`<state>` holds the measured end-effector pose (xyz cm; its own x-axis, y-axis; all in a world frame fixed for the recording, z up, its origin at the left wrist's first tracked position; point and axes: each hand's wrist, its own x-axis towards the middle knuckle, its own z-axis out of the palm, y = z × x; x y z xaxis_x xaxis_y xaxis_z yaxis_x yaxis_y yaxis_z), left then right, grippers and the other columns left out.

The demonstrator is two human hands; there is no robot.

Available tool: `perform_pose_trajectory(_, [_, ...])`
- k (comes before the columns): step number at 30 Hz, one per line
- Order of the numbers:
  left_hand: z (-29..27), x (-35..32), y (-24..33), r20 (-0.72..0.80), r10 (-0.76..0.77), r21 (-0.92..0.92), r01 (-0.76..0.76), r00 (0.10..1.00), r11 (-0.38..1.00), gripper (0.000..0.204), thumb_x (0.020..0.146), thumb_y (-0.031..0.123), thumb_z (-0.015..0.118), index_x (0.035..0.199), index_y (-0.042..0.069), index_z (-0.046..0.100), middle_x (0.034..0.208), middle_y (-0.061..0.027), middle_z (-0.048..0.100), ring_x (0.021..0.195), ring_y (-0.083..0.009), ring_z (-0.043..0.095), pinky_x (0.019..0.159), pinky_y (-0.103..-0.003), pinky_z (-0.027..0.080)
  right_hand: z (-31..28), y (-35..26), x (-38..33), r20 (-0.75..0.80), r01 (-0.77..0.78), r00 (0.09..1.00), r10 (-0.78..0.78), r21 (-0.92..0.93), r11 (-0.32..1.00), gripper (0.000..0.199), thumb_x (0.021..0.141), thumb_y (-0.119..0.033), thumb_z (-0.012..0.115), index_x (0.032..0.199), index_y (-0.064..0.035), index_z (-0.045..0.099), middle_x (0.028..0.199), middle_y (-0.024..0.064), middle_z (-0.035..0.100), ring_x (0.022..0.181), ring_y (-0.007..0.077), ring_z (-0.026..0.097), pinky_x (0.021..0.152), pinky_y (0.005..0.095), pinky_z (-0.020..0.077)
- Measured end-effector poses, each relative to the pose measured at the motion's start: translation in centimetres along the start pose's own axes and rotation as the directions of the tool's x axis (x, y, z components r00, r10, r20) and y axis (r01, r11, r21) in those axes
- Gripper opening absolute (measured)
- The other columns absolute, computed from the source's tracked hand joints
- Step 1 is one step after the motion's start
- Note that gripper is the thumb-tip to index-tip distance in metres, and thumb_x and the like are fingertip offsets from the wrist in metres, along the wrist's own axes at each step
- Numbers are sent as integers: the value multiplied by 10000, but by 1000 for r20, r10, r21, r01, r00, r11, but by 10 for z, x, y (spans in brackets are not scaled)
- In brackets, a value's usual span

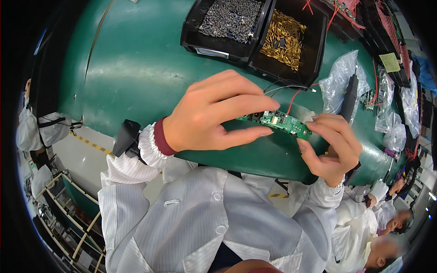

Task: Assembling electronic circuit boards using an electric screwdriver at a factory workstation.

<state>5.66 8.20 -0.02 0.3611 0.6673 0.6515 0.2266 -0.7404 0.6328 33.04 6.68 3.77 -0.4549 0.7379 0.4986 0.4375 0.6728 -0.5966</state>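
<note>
Your left hand (214,113) is pinching a small green circuit board (284,123) between thumb and forefinger, the fingers set narrow across its width, while your right hand (337,143) is gripping the board's right end in its fingertips. The board is sitting between your two hands, in front of your chest, with a red wire (292,102) rising from its upper edge. You appear to be steadying or positioning the board; the next move probably calls for a light, even hold on its edges, leaving the wire slack. Beneath, a green table (136,68) is stretching away from you. Beyond your hands, two black bins are standing side by side, the left holding silver metal parts (230,20), the right brass-coloured ones (283,41). To the right, a black pen-shaped tool (349,98) is lying against a clear plastic bag (334,88).
</note>
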Motion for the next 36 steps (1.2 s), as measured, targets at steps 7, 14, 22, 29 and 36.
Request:
perform_pose_trajectory(7, [-2, 0, 0, 55, 24, 42, -27, 998, 999, 465, 670, 93, 936, 1085, 2, 746, 983, -124, 731, 788, -241, 697, 676, -331, 569, 0, -2, 0, 7, -47, 999, 47, -5, 999, 334, 651, 0, 863, 966, 28, 753, 877, 134, 700, 756, 264, 697, 667, 344, 562])
perform_pose_trajectory(14, [-5, 10, -4, 109, 27, 109, -39, 994, 993, 471, 689, 67, 931, 1103, -33, 731, 1007, -142, 758, 902, -281, 735, 800, -358, 582, -3, 9, 3, 29, -134, 991, 131, 141, 981, 282, 738, 34, 816, 1011, 45, 745, 924, 148, 737, 792, 205, 685, 743, 306, 539])
perform_pose_trajectory(22, [-3, 8, -15, 74, -68, 63, 64, 995, 996, 441, 731, 25, 915, 1124, -42, 725, 1057, -165, 757, 917, -226, 741, 811, -295, 581, -1, 8, -1, 79, -411, 910, 408, 314, 856, 172, 951, -23, 697, 1092, 72, 724, 1057, 94, 695, 964, 146, 639, 890, 261, 487])
perform_pose_trajectory(29, [0, 4, -19, 13, -91, -125, 92, 996, 988, 440, 734, 13, 916, 1121, -75, 726, 1053, -165, 756, 935, -191, 734, 820, -295, 578, -3, 14, -5, 62, -445, 893, 446, 276, 852, 191, 989, -89, 676, 1122, 35, 734, 1082, 86, 739, 981, 126, 668, 904, 245, 488])
perform_pose_trajectory(36, [-4, 8, -6, 19, -156, -114, 157, 988, 981, 463, 723, -4, 923, 1132, -80, 718, 1072, -162, 742, 957, -174, 717, 838, -297, 577, -5, 11, -2, 44, -403, 913, 405, 239, 883, 184, 987, -99, 686, 1112, 26, 739, 1054, 67, 742, 967, 122, 671, 895, 243, 491])
